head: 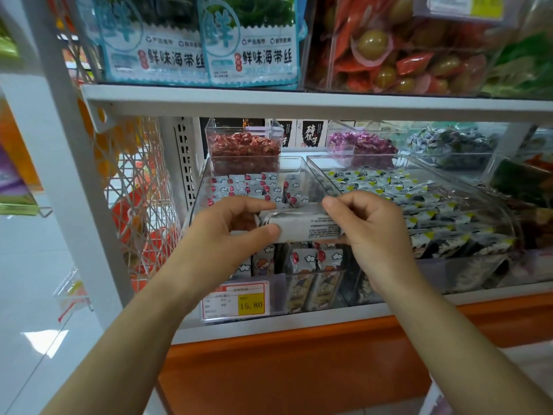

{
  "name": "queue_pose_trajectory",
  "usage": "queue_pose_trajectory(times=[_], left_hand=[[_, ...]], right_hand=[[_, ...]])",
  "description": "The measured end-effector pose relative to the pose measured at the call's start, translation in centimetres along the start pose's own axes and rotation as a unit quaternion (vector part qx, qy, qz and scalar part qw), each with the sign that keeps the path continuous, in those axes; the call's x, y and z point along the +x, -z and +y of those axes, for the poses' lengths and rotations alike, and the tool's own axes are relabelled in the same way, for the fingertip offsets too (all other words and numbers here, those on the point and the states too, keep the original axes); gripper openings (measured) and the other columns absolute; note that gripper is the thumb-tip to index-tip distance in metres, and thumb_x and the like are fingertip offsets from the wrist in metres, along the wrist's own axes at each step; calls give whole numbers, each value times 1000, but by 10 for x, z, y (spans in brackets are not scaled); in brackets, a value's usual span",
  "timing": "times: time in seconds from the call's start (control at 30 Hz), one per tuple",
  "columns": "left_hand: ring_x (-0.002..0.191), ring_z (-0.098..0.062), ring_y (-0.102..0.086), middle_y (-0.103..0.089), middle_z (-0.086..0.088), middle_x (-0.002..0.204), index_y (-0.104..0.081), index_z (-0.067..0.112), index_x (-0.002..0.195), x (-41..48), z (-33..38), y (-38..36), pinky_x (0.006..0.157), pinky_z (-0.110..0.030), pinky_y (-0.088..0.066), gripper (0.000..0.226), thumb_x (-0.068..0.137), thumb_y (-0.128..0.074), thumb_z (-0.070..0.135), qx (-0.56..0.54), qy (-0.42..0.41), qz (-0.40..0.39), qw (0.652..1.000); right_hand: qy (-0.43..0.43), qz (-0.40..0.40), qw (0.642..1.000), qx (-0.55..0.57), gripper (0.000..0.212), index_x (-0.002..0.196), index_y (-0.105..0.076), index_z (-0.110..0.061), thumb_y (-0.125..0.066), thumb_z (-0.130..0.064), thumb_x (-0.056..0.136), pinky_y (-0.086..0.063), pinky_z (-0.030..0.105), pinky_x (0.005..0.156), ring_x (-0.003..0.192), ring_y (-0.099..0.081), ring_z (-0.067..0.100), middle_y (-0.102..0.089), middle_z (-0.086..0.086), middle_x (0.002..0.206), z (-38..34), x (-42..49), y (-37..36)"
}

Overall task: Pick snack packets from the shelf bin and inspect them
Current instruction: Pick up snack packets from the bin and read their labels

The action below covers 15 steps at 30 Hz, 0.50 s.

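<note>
A small silver-white snack packet with fine printed text on its back is held flat in front of the clear shelf bin. My left hand pinches its left end between thumb and fingers. Its right end is gripped by my right hand. The bin behind and below holds several similar white packets printed with red balloons and clouds.
A second clear bin of yellow-and-black packets sits to the right. Smaller bins of red and purple sweets stand behind. A price tag reads 15.80. The upper shelf carries seaweed bags. A wire rack hangs at left.
</note>
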<state>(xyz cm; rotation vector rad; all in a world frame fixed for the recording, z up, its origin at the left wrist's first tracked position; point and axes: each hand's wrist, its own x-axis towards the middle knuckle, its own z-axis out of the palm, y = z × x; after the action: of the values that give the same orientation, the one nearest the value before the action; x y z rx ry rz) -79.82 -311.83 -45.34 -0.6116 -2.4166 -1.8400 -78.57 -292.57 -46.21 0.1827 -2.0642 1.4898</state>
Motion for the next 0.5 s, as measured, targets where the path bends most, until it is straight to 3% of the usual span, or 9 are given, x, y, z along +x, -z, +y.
queue_pose_trajectory(times=[0.07, 0.17, 0.33, 0.5], left_hand=[[86, -13, -65, -65, -2, 93, -65, 28, 101, 0, 0, -4, 73, -24, -55, 22, 79, -68, 29, -4, 10, 1, 1000], [76, -14, -64, -69, -2, 84, -69, 23, 84, 1, 3, -7, 66, -23, -54, 10, 78, -67, 31, -6, 8, 29, 1000], [70, -28, -65, -71, -4, 71, -72, 16, 68, 2, 6, 0, 65, -40, -57, 28, 68, -67, 43, 14, 12, 50, 999], [50, -10, -63, -69, 1, 65, -72, 15, 63, 1, 5, 5, 46, -14, -50, 23, 81, -66, 28, 64, -17, 58, 996]], right_hand=[[30, 4, 999, -42, 21, 71, -67, -10, -62, -21, 88, -43, 20, 57, 58, -54, 12, -60, 6, 62, -2, -2, -1], [42, -7, 997, -57, 20, 73, -68, -8, -63, -21, 87, -38, 17, 53, 61, -53, 16, -61, 8, 64, -3, -4, -3], [39, -39, 998, -36, 18, 71, -66, -25, -63, -21, 87, -43, 11, 56, 62, -58, 2, -64, -7, 66, -4, -4, -2], [29, -73, 997, -16, 16, 74, -67, -28, -63, -19, 87, -47, 10, 60, 67, -62, -2, -67, -15, 68, -2, -4, -1]])
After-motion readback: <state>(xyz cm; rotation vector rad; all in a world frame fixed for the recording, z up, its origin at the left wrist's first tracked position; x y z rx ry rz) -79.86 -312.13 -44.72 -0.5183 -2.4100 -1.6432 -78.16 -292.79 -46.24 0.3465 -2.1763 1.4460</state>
